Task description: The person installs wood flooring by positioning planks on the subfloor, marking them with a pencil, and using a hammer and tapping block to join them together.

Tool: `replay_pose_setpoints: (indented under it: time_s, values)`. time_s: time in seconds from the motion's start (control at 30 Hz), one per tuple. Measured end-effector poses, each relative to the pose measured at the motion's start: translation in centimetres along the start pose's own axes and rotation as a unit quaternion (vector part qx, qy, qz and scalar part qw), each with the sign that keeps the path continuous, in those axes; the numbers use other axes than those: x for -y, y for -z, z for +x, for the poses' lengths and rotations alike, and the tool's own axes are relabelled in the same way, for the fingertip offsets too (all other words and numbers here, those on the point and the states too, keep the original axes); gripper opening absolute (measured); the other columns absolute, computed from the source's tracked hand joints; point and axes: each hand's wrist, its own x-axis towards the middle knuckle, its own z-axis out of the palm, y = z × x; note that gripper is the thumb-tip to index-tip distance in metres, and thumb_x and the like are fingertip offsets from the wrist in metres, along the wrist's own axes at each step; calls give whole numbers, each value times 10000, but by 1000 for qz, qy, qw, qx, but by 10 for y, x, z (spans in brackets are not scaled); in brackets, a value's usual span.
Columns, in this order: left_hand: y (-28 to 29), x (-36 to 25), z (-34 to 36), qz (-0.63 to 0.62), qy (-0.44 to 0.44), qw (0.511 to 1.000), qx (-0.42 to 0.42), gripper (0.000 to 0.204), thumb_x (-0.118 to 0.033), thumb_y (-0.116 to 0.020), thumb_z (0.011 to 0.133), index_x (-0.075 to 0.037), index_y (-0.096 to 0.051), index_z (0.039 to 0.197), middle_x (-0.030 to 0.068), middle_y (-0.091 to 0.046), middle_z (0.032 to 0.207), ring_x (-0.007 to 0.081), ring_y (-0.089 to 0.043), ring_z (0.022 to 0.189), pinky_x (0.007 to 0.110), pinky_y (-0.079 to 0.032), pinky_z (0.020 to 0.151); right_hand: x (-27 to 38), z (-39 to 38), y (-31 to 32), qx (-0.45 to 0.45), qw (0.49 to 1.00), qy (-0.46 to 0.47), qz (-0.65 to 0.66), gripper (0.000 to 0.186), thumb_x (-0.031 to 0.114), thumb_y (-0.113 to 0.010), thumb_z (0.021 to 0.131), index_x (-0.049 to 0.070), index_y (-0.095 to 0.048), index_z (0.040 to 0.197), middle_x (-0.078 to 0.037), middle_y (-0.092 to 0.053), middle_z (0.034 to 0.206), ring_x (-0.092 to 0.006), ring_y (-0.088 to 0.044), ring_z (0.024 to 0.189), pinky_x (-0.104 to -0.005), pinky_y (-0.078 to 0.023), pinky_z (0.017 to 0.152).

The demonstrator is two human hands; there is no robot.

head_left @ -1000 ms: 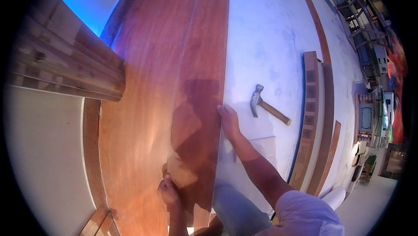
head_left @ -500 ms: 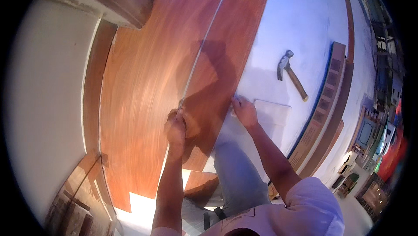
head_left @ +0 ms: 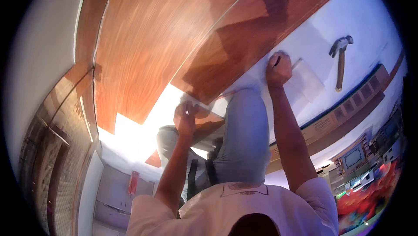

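Your left hand (head_left: 185, 116) and right hand (head_left: 279, 68) are part-curled, can't tell if holding anything; outer plank (head_left: 250, 40) lies upper centre beside laid planks (head_left: 143, 49), seam (head_left: 217, 25) seemingly not closed yet, white floor (head_left: 365, 16) upper right bare.

the hammer (head_left: 341, 66) lies right of the planks (head_left: 148, 40).

Planks (head_left: 143, 40) look glossy and wooden, the hammer head (head_left: 340, 44) metallic.
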Motion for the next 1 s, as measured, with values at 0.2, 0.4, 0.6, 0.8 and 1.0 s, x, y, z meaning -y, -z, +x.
replay_pose_setpoints:
  time_s: [0.2, 0.4, 0.6, 0.8, 1.0]
  values:
    - [-22, -29, -32, 42, -55, 982, 175, 235, -186, -644, 918, -86, -681, 1127, 162, -646, 1110, 365, -596, 1042, 465, -491, 922, 7, -8, 4, 33, 999, -11, 2, 116, 135, -618, 936, 41, -655, 992, -143, -662, 937, -361, -646, 857, -447, -525, 742]
    - [-78, -59, 6, 57, -286, 956, 9, 319, -191, -639, 835, -57, -652, 1124, 179, -566, 1243, 381, -576, 1040, 473, -482, 910, 12, -8, 4, 41, 999, -19, -21, 127, 163, -597, 954, 51, -647, 985, -143, -650, 931, -357, -639, 853, -451, -515, 734]
    - [-71, -73, 18, -90, -113, 979, 147, 245, -240, -618, 950, -29, -638, 1072, 188, -611, 1075, 395, -585, 992, 472, -489, 902, 20, 2, 19, 62, 997, -49, 2, 79, 161, -613, 925, 84, -630, 928, -120, -645, 903, -365, -628, 830, -467, -505, 717]
    - [-58, -84, 14, -251, -248, 936, -16, 88, -84, -690, 940, -11, -646, 961, 182, -629, 928, 348, -642, 855, 426, -524, 735, 19, -4, 14, 22, 998, -47, 20, 86, 124, -621, 886, 73, -570, 840, -148, -591, 837, -386, -607, 812, -505, -489, 699]
    - [-35, -150, 63, -356, -163, 918, 61, 89, -81, -663, 981, 4, -641, 964, 95, -648, 883, 165, -635, 776, 321, -505, 683, 3, 1, 15, -2, 996, -47, 71, 75, 138, -614, 906, 64, -609, 899, -161, -610, 859, -391, -612, 823, -507, -498, 724]
